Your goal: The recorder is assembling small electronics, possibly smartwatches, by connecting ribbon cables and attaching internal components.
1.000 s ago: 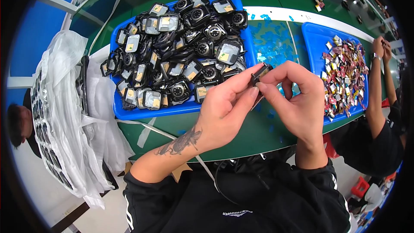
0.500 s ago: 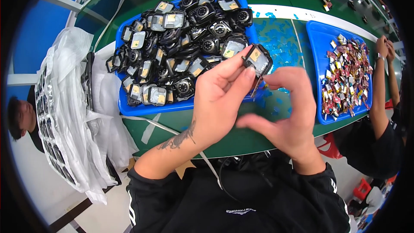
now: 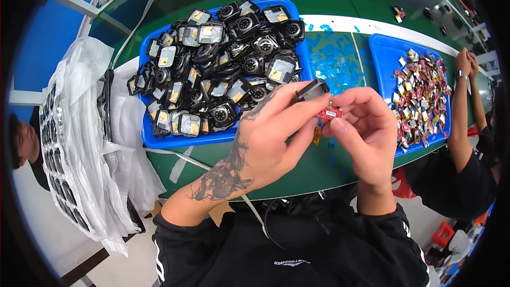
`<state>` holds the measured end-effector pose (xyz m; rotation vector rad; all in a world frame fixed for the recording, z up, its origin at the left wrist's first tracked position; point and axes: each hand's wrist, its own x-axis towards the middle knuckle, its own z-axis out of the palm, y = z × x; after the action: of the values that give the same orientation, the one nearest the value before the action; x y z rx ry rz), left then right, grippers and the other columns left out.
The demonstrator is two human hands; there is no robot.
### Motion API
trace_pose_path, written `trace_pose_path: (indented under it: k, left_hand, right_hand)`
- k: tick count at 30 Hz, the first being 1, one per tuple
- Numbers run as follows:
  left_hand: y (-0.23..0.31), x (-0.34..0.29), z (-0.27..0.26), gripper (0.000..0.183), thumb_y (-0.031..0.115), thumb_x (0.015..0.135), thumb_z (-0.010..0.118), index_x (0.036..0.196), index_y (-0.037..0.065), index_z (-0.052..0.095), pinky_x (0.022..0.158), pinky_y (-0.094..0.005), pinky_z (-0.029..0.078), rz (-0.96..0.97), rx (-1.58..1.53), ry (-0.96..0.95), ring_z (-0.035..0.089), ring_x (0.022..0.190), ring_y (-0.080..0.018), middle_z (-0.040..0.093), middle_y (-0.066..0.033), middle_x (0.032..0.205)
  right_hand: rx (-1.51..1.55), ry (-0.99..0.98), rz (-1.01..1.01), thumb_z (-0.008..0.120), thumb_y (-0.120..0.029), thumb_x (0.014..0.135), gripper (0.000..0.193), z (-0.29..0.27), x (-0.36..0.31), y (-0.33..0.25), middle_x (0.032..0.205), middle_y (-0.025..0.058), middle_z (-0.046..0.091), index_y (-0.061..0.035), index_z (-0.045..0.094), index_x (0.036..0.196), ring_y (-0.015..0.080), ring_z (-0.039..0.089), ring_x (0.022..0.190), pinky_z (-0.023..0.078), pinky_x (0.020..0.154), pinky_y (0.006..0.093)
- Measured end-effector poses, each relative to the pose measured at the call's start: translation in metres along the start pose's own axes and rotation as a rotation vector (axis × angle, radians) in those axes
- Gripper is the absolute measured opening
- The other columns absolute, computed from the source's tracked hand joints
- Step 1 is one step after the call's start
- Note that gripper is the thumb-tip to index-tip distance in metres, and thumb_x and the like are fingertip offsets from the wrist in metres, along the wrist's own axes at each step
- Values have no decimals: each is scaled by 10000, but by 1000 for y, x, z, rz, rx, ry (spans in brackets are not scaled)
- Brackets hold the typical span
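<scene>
My left hand (image 3: 271, 141) is closed on a dark watch case (image 3: 312, 90), which is tilted so that its edge shows. Just beneath the case, a small red part with a white label (image 3: 332, 112) sits between the thumb and fingers of my right hand (image 3: 370, 138). The fingers of both hands nearly meet around that part, and whether it is still joined to the case is hidden. Left of my hands, a blue tray (image 3: 207, 139) is heaped with similar black watch cases (image 3: 245, 24), several with grey insides facing up.
Blue film scraps (image 3: 337, 64) litter the green table (image 3: 340, 172). On the right, another blue tray (image 3: 383, 53) holds a pile of small red, silver and yellow parts (image 3: 419, 98). White-wrapped trays (image 3: 79, 143) are stacked at the left. A co-worker's forearms (image 3: 461, 101) reach in beyond the right tray.
My left hand has rolled over, tipping the watch case from face-on to edge-on. My right hand, whose thumb was apart from its fingers, has closed on the red part.
</scene>
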<state>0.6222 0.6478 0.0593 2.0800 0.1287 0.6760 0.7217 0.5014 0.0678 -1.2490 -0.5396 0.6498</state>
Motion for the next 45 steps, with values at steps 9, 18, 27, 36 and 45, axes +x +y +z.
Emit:
trace_pose_path:
  k: [9, 18, 27, 36, 45]
  left_hand:
    - [-8, -3, 4, 344, -62, 737, 728, 1054, 70, 734, 749, -305, 574, 171, 188, 24, 698, 905, -253, 669, -131, 1097]
    - [-2, -7, 1, 150, -11, 876, 690, 1014, -69, 686, 754, -234, 554, -499, -587, -290, 679, 889, -123, 690, -92, 973]
    - [-5, -11, 12, 310, -126, 873, 571, 1162, -32, 632, 892, -250, 547, -502, -666, -137, 678, 997, -154, 633, -104, 1139]
    - [-8, -14, 15, 271, -104, 910, 545, 1166, -16, 551, 779, -225, 545, -408, -656, -125, 652, 907, -72, 621, -75, 1023]
    - [-1, -13, 22, 309, -90, 908, 559, 1180, 3, 444, 777, -246, 551, -350, -721, 7, 673, 936, -129, 648, -92, 1015]
  right_hand:
    - [-11, -78, 100, 647, 23, 886, 158, -15, 3, 1, 960, 71, 651, 47, 599, 1034, 91, 626, 850, 515, 755, 211]
    - [59, -214, 159, 626, -9, 909, 109, -28, 2, 0, 989, 53, 584, 28, 587, 1004, 81, 558, 868, 485, 757, 223]
    - [-366, 32, -146, 691, 73, 833, 287, -10, -4, 14, 911, 55, 619, 11, 545, 1071, 69, 594, 754, 472, 650, 199]
    - [-395, 82, -172, 716, 65, 808, 377, -13, -2, 24, 901, 24, 585, -5, 530, 1128, 50, 553, 774, 459, 632, 185]
    - [-244, 34, -8, 688, 78, 801, 425, -11, 4, 16, 1013, 40, 532, 2, 529, 1188, 60, 549, 874, 504, 650, 180]
